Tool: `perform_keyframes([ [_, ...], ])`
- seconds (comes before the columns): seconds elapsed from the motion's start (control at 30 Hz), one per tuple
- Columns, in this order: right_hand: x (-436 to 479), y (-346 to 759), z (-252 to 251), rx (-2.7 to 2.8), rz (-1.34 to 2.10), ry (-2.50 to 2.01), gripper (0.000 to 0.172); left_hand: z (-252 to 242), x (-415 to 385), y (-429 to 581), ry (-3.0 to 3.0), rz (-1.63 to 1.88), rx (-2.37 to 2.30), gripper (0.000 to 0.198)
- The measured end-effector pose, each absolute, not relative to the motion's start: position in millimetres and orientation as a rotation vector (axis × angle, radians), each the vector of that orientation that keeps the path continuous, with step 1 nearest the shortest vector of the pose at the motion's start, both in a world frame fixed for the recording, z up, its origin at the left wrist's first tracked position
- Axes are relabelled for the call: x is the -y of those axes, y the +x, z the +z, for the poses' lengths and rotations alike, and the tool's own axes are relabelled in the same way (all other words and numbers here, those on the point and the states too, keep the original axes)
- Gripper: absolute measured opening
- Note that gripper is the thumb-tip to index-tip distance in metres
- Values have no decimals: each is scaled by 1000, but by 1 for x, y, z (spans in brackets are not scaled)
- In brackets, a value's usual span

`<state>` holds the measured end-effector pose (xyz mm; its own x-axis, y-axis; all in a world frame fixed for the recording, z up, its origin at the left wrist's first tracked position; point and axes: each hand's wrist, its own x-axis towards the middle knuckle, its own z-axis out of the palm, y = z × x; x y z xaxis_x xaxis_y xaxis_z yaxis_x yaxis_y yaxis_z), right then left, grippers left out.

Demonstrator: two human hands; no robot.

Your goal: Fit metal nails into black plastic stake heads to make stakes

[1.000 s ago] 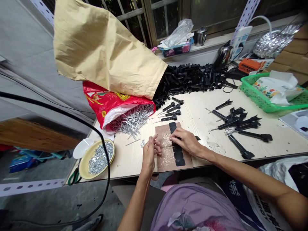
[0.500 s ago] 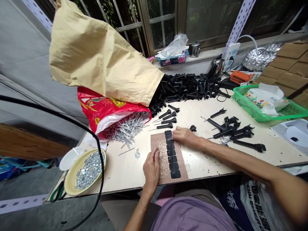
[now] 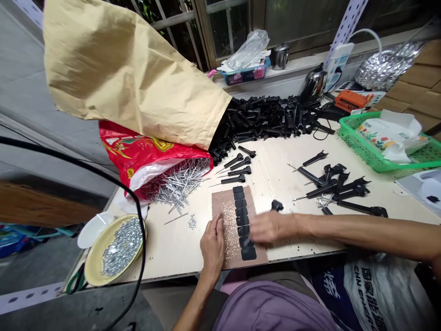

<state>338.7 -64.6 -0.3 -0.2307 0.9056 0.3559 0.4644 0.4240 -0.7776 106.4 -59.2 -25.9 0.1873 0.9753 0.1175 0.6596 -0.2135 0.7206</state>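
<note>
On the brown board (image 3: 229, 262) lies a column of flat black rounded pieces (image 3: 248, 253), with pale specks (image 3: 230, 225) scattered to their left. My left hand (image 3: 212, 241) rests at the board's left edge, fingers curled together and thumb against them; what it holds, if anything, is hidden. Blurred by motion, my right hand (image 3: 274, 226) is closed over the lower part of the column, with a faint light streak by its fingertips. I cannot make out what is in it. Just beyond that hand sits a black knob-like part (image 3: 276, 205).
Black drill-like parts lie in a near group (image 3: 237, 171), a right-hand group (image 3: 344, 186) and a big pile (image 3: 268, 117). Metal pins (image 3: 179, 181) spill from a red bag (image 3: 138, 149). A yellow bowl (image 3: 91, 271) stands left, a green basket (image 3: 386, 168) right. A black cable (image 3: 142, 220) crosses the left.
My right hand has moved down the column of black pieces, from near its top towards its lower end. My left hand has stayed at the board's edge. The view has shifted slightly.
</note>
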Motion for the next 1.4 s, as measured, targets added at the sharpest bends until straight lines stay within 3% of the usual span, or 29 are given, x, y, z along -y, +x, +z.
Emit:
perform_keyframes([
  [0.23, 41, 348, -8, 2400, 583, -1051, 28, -28, 59, 106, 1944, 739, -1540, 39],
  [0.47, 28, 358, -25, 2358, 333, -1146, 32, -27, 59, 107, 1956, 738, -1540, 37],
  [0.67, 23, 354, -24, 2306, 374, -1238, 31, -24, 60, 107, 1950, 737, -1547, 37],
  [0.83, 70, 348, -19, 2543, 520, -911, 31, -25, 61, 106, 1944, 735, -1535, 37],
  [1.1, 62, 438, 36, 2460, 1, -1585, 35, -25, 62, 105, 1851, 835, -1462, 33],
  [1.23, 17, 386, 33, 2361, 30, -1488, 33, -24, 65, 102, 1758, 911, -1434, 31],
  [1.4, -57, 299, -15, 2522, -92, -1369, 24, -25, 58, 59, 1762, 1059, -1614, 27],
])
